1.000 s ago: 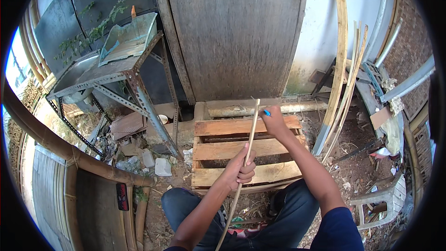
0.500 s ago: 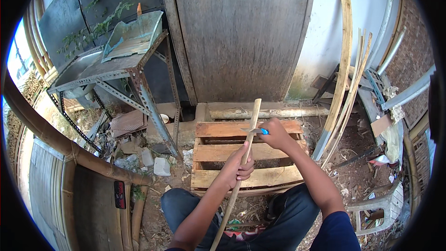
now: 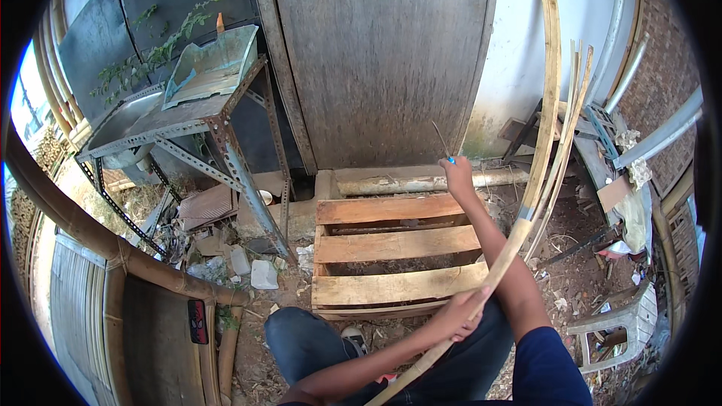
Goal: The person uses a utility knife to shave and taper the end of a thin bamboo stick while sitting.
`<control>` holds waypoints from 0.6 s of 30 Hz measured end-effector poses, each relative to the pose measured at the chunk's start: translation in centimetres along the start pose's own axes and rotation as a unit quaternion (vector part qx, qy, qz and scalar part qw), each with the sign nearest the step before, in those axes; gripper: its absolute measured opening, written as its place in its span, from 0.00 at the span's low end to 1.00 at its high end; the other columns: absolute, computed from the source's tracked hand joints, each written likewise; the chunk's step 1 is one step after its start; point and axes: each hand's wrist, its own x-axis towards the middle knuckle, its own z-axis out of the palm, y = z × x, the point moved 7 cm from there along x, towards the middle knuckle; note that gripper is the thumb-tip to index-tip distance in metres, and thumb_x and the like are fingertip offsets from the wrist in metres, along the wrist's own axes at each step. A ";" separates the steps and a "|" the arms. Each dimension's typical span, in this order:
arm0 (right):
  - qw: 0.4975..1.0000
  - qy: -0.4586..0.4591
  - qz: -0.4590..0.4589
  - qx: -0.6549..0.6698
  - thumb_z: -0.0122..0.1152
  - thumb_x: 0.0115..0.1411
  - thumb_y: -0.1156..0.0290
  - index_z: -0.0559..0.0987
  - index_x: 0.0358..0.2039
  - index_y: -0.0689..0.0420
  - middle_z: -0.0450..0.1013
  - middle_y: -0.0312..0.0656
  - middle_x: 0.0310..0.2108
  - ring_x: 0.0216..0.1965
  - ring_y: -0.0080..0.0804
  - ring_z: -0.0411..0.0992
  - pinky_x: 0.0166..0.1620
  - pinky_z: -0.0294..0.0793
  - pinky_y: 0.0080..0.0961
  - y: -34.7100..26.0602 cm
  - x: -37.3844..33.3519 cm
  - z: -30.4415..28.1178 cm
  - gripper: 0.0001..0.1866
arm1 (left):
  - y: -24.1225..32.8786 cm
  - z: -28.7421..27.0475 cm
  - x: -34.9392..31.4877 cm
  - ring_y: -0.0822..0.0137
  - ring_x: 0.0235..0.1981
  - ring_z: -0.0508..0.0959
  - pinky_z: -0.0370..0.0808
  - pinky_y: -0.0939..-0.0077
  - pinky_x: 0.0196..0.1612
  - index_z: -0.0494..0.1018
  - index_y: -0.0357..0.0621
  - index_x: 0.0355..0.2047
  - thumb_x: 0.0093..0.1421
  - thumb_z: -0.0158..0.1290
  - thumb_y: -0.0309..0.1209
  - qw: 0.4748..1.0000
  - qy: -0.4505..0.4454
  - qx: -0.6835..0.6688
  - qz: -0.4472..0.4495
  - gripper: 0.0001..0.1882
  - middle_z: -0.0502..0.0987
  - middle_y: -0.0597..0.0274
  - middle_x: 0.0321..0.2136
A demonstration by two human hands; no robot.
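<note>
My left hand is wrapped round a pale bamboo strip in front of my knees. The strip slants from the lower edge up to the right, and its far end overlaps the tall strips behind it. Farther ahead, my right hand grips a knife by its handle, most of which the fingers hide; a bit of blue shows. Its thin blade points up and slightly left, apart from the strip. Below the hands lies a slatted wooden pallet.
Tall bamboo strips lean at the right near the white wall. A rusty metal stand with a basin is on the left. A broken plastic chair lies at the lower right. A grey wooden door stands ahead, with rubble on the ground.
The bamboo strip has swung from near upright to a rightward slant, my left hand moving right and lower. My right hand has lifted the knife off it, farther away, blade now upward.
</note>
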 end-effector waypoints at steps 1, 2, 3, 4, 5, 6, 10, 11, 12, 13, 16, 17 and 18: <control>0.993 0.006 0.088 0.080 0.55 0.50 0.67 0.68 0.11 0.66 0.62 0.40 0.08 0.12 0.30 0.60 0.21 0.59 0.33 3.0 0.1 0.1 0.18 | -0.8 0.9 0.9 0.81 0.06 0.53 0.51 0.86 0.07 0.58 0.45 0.26 0.64 0.37 0.56 1.000 -0.019 0.019 -0.008 0.26 0.52 0.76 0.10; 0.971 0.004 0.176 0.165 0.56 0.50 0.67 0.67 0.11 0.65 0.61 0.36 0.08 0.13 0.24 0.59 0.21 0.58 0.32 4.9 -0.7 1.0 0.17 | -0.2 -0.4 1.1 0.81 0.06 0.52 0.51 0.86 0.07 0.58 0.45 0.26 0.64 0.38 0.55 1.000 0.011 0.008 -0.001 0.25 0.52 0.76 0.10; 0.970 0.000 0.177 0.166 0.56 0.50 0.67 0.67 0.11 0.65 0.61 0.36 0.08 0.13 0.24 0.59 0.21 0.58 0.32 4.8 -1.6 1.4 0.17 | 0.5 -2.3 0.9 0.82 0.06 0.52 0.51 0.86 0.07 0.58 0.45 0.26 0.65 0.38 0.55 0.999 0.041 -0.005 0.005 0.25 0.52 0.76 0.10; 0.964 0.006 0.181 0.197 0.55 0.50 0.68 0.67 0.10 0.64 0.59 0.34 0.07 0.12 0.23 0.58 0.20 0.57 0.31 4.6 -2.4 1.7 0.17 | 2.2 -4.6 0.1 0.82 0.06 0.52 0.50 0.86 0.07 0.58 0.45 0.25 0.65 0.38 0.54 0.995 0.087 -0.024 0.037 0.24 0.52 0.76 0.09; 0.957 0.018 0.185 0.221 0.55 0.50 0.69 0.66 0.09 0.62 0.58 0.33 0.07 0.12 0.22 0.57 0.19 0.56 0.29 4.7 -2.7 1.3 0.17 | 3.6 -7.2 -0.4 0.82 0.06 0.52 0.50 0.87 0.07 0.58 0.45 0.25 0.65 0.37 0.53 0.989 0.132 -0.019 0.060 0.24 0.52 0.76 0.09; 0.967 0.004 0.133 0.216 0.55 0.50 0.69 0.66 0.09 0.60 0.56 0.30 0.07 0.13 0.20 0.57 0.19 0.55 0.27 -1.0 -3.3 1.7 0.17 | 5.3 -10.4 -2.4 0.82 0.06 0.51 0.49 0.86 0.07 0.58 0.45 0.25 0.65 0.37 0.53 0.976 0.200 -0.008 0.092 0.24 0.52 0.75 0.09; 0.965 -0.114 0.128 0.200 0.56 0.53 0.68 0.65 0.09 0.62 0.56 0.34 0.07 0.13 0.19 0.57 0.19 0.54 0.27 -3.7 -4.9 1.5 0.20 | 7.9 -13.8 -4.4 0.81 0.06 0.51 0.47 0.86 0.07 0.60 0.44 0.25 0.66 0.37 0.53 0.964 0.233 -0.031 0.126 0.24 0.50 0.75 0.09; 0.978 -0.143 0.025 0.146 0.56 0.51 0.68 0.65 0.09 0.64 0.57 0.40 0.07 0.12 0.24 0.57 0.18 0.55 0.30 -5.9 -5.5 1.6 0.19 | 8.5 -13.7 -4.8 0.81 0.06 0.51 0.48 0.86 0.08 0.60 0.44 0.26 0.66 0.37 0.52 0.962 0.235 -0.017 0.137 0.24 0.50 0.75 0.09; 0.979 -0.168 -0.075 0.088 0.56 0.49 0.69 0.65 0.10 0.66 0.57 0.46 0.07 0.10 0.30 0.58 0.18 0.56 0.33 -7.9 -6.3 1.5 0.18 | 8.7 -13.4 -4.7 0.81 0.07 0.51 0.48 0.86 0.08 0.61 0.43 0.26 0.66 0.38 0.51 0.963 0.234 -0.018 0.136 0.23 0.51 0.74 0.09; 0.979 -0.170 -0.075 0.088 0.56 0.49 0.69 0.65 0.10 0.66 0.57 0.46 0.07 0.10 0.30 0.58 0.18 0.56 0.33 -8.9 -6.6 1.7 0.18 | 8.7 -13.2 -4.7 0.81 0.07 0.51 0.48 0.86 0.08 0.61 0.43 0.26 0.66 0.38 0.51 0.962 0.235 -0.020 0.136 0.23 0.51 0.74 0.09; 0.957 -0.228 -0.162 0.071 0.55 0.41 0.69 0.68 0.11 0.66 0.64 0.58 0.14 0.17 0.57 0.63 0.23 0.62 0.42 -12.1 -7.9 3.2 0.13 | 9.0 -13.5 -5.4 0.81 0.08 0.53 0.50 0.85 0.09 0.61 0.44 0.25 0.66 0.39 0.49 0.941 0.296 0.041 0.157 0.22 0.54 0.73 0.11; 0.958 -0.227 -0.160 0.071 0.55 0.41 0.69 0.68 0.11 0.66 0.64 0.58 0.14 0.17 0.57 0.63 0.23 0.62 0.42 -12.0 -7.8 3.4 0.13 | 8.9 -13.4 -5.4 0.81 0.08 0.53 0.50 0.85 0.09 0.61 0.44 0.25 0.66 0.39 0.49 0.942 0.295 0.040 0.154 0.22 0.54 0.73 0.11; 0.956 -0.210 -0.195 0.060 0.54 0.41 0.70 0.68 0.10 0.65 0.64 0.57 0.13 0.17 0.56 0.64 0.24 0.63 0.43 -12.2 -7.8 3.5 0.12 | 9.0 -13.5 -5.6 0.81 0.08 0.54 0.51 0.85 0.10 0.61 0.44 0.25 0.66 0.39 0.49 0.935 0.310 0.055 0.163 0.22 0.54 0.73 0.11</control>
